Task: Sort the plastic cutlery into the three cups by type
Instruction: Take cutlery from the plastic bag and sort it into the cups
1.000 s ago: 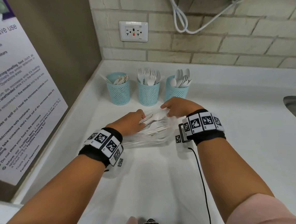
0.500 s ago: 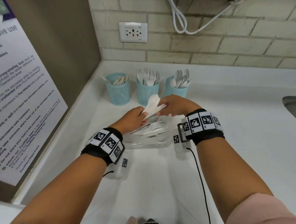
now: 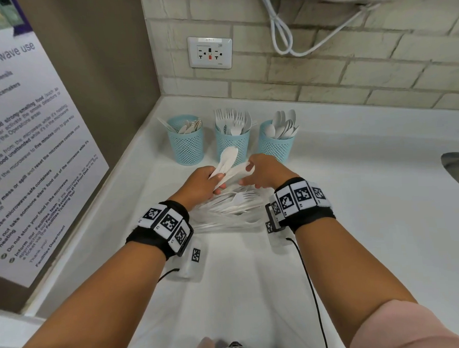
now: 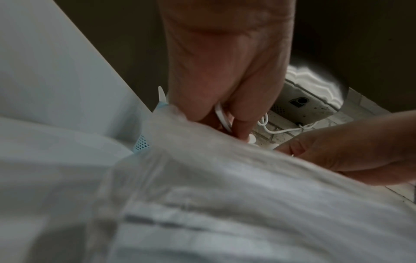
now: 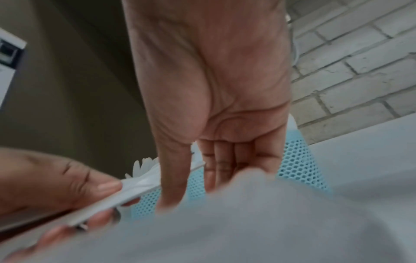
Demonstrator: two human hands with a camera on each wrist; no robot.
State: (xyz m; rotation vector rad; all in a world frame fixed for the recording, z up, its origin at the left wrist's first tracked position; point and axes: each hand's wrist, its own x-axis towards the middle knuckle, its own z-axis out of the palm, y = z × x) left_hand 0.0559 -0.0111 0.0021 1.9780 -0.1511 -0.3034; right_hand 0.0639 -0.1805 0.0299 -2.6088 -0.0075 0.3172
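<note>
The left hand (image 3: pixel 201 184) pinches a few white spoons (image 3: pixel 227 160), bowls raised toward the middle cup (image 3: pixel 232 143). The right hand (image 3: pixel 265 172) pinches their other end, both above the clear bag (image 3: pixel 225 216) of cutlery on the counter (image 3: pixel 357 193).

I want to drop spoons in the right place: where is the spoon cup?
In the head view the spoon cup is rightmost of three blue mesh cups, beside the fork cup, just beyond the right hand.
</note>
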